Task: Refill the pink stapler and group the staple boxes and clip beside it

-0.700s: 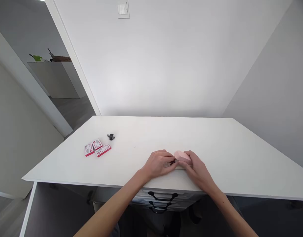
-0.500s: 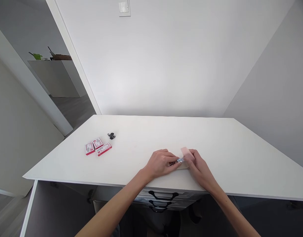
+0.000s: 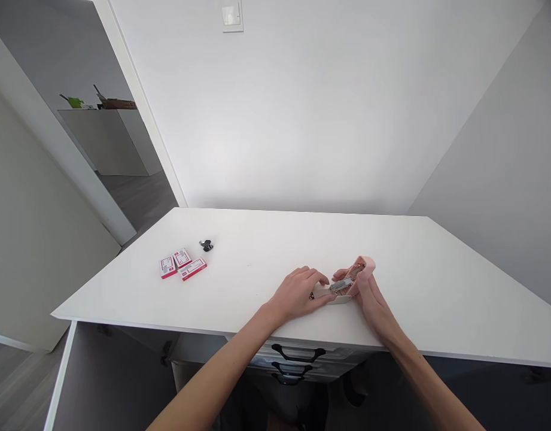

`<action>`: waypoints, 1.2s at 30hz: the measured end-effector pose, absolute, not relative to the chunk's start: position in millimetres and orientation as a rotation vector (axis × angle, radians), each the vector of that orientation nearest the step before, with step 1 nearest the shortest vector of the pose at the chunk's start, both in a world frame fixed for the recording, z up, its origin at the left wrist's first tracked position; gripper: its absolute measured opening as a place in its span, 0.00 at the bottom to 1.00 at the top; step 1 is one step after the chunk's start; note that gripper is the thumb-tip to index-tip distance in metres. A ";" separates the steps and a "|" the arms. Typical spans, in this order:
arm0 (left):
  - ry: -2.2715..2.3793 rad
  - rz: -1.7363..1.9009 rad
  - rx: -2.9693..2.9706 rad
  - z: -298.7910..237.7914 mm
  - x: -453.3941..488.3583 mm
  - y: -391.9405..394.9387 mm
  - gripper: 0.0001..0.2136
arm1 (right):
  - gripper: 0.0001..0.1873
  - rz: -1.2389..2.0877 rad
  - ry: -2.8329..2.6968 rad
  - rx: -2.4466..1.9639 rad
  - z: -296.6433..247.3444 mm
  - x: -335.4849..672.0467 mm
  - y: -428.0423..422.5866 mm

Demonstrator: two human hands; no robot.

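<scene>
Both hands grip the pink stapler (image 3: pixel 349 280): left hand (image 3: pixel 302 290) on its base, right hand (image 3: pixel 367 293) on its raised top

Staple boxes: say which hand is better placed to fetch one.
Left. The left hand only steadies the stapler base and lies nearer the staple boxes; the right hand holds its lid open.

A small pink stapler (image 3: pixel 347 282) is seen near the front edge of the white worktop (image 3: pixel 437 287). Its pink top is swung up and back, tilted to the right, so the metal staple channel is exposed above the pale base.
</scene>
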State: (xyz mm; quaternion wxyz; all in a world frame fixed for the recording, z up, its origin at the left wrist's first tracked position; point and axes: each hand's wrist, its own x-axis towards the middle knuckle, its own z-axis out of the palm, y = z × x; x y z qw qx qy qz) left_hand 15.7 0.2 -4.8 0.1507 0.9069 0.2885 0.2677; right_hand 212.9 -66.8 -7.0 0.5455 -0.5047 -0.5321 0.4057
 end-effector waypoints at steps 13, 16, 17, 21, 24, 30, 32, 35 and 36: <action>1.075 0.882 2.502 -11.9 9.2 4.7 0.06 | 0.37 0.876 -0.944 -1.319 -25.0 248.3 -62.5; 1.085 0.906 2.472 -9.8 7.0 2.3 0.07 | 0.32 0.859 -1.043 -1.404 -25.3 265.3 -66.1; 1.085 0.919 2.464 -8.7 5.6 1.5 0.08 | 0.31 0.844 -1.075 -1.434 -25.7 269.8 -67.1; 1.141 0.998 2.437 -5.0 -9.4 3.1 0.10 | 0.27 0.800 -1.159 -1.475 -26.9 276.7 -69.0; 1.260 1.065 2.431 -3.4 -38.0 12.7 0.11 | 0.24 0.774 -1.205 -1.513 -25.2 273.8 -69.5; 1.728 1.080 2.591 5.0 -139.3 25.9 0.13 | 0.22 0.694 -1.214 -1.577 -24.5 268.7 -71.0; 1.924 1.009 2.608 9.6 -173.5 19.6 0.15 | 0.21 0.646 -1.221 -1.593 -26.6 268.9 -70.8; 2.111 0.865 2.577 15.2 -211.4 4.2 0.18 | 0.19 0.599 -1.218 -1.635 -29.4 270.1 -69.7; 2.147 0.812 2.568 16.3 -219.7 -0.8 0.19 | 0.19 0.591 -1.216 -1.651 -29.9 270.6 -69.4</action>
